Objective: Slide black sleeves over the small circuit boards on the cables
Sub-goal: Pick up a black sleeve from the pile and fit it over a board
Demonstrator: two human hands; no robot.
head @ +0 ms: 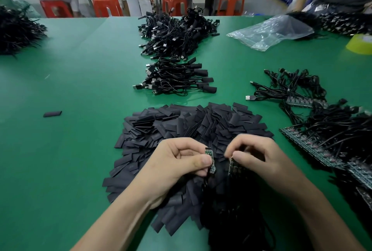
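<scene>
Over the green table [80, 89] by red stools [107, 6], left hand [181, 160] and right hand [255, 156] pinch circuit boards [209, 160].

Green table [80, 89] under a heap of black sleeves [181, 126], cable piles [175, 77], a clear bag [269, 31], one stray sleeve [52, 114]

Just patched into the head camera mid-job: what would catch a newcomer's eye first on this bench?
The big fan of black sleeves in the middle of the green table, with both hands over its near edge. The left hand pinches a small circuit board, and the right hand pinches a second board. Beyond the pile lie bundles of sleeved cables, and to the right a tangle of cables with bare boards.
</scene>
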